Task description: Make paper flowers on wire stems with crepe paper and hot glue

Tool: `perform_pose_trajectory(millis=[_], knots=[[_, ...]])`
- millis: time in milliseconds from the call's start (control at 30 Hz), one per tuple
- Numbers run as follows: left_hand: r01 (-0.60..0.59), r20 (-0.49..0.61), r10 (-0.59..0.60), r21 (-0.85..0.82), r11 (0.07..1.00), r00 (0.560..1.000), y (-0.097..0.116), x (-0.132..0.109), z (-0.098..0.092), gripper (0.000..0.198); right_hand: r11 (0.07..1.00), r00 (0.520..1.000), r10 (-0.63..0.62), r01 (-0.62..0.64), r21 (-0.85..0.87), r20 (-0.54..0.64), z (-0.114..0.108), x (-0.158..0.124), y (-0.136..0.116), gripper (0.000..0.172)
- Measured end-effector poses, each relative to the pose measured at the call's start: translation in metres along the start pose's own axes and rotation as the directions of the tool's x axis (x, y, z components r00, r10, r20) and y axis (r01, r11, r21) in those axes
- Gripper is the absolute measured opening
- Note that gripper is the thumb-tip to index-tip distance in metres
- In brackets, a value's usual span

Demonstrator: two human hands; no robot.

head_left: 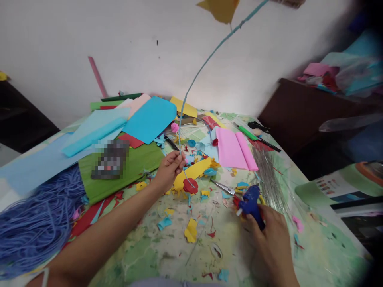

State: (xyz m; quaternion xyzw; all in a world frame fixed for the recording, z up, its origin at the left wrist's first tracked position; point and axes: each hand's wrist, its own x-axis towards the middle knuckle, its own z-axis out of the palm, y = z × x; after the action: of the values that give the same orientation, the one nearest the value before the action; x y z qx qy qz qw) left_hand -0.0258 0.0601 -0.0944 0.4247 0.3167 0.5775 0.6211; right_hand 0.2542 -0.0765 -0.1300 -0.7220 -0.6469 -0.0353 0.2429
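Note:
My left hand [171,170] pinches a long, thin stem [191,85] wrapped in light blue paper, which curves up to the right past the top edge. The stem's lower end reaches down over a red paper flower [190,185]; I cannot tell whether the two are joined. In my right hand [271,231] is a dark blue glue gun [251,202], its nozzle pointing left, just above the table. Scissors [224,187] lie beside the gun, their handles partly hidden by it. Yellow paper pieces [191,230] lie between my hands.
Coloured paper sheets [151,119] and a blue cord bundle [38,219] cover the left side. Pink paper [231,147], thin wires [269,175] and a green cutter [247,132] lie at right. A light green bottle [326,185] stands by the right edge; a wall [125,44] rises behind.

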Motion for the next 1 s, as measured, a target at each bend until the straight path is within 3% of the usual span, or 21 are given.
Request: perform_pose_trajectory(millis=[133,367,533,600,733,867,1000], knots=[[-0.017,-0.024,0.018,0.037,0.999,1.0,0.005,-0.003,0.005,0.02,0.992,0.997,0.062,-0.056,0.117,-0.049,-0.006,-0.001,-0.005,0.044],[-0.053,-0.01,0.055,0.16,0.986,0.998,0.011,-0.011,0.011,0.016,0.949,0.989,0.093,-0.054,0.311,-0.112,-0.011,-0.02,-0.025,0.04],[-0.088,0.009,0.088,0.21,0.974,0.996,0.012,-0.015,0.014,0.015,0.877,1.0,-0.007,-0.007,0.48,0.029,-0.018,-0.031,-0.05,0.038],[-0.098,0.016,0.097,0.209,0.973,0.995,0.012,-0.015,0.015,0.014,0.835,0.993,-0.105,0.055,0.548,0.061,-0.023,-0.028,-0.067,0.037],[-0.115,0.044,0.108,0.209,0.971,0.993,0.012,-0.017,0.016,0.013,0.773,0.983,-0.182,0.121,0.623,0.034,-0.025,-0.018,-0.091,0.037],[-0.129,0.058,0.118,0.252,0.959,0.991,0.013,-0.019,0.017,0.014,0.762,0.972,-0.236,0.187,0.62,-0.002,-0.017,-0.02,-0.09,0.032],[-0.14,0.087,0.12,0.282,0.949,0.989,0.017,-0.022,0.019,0.014,0.808,0.974,-0.224,0.206,0.552,-0.035,-0.01,-0.026,-0.084,0.028]])
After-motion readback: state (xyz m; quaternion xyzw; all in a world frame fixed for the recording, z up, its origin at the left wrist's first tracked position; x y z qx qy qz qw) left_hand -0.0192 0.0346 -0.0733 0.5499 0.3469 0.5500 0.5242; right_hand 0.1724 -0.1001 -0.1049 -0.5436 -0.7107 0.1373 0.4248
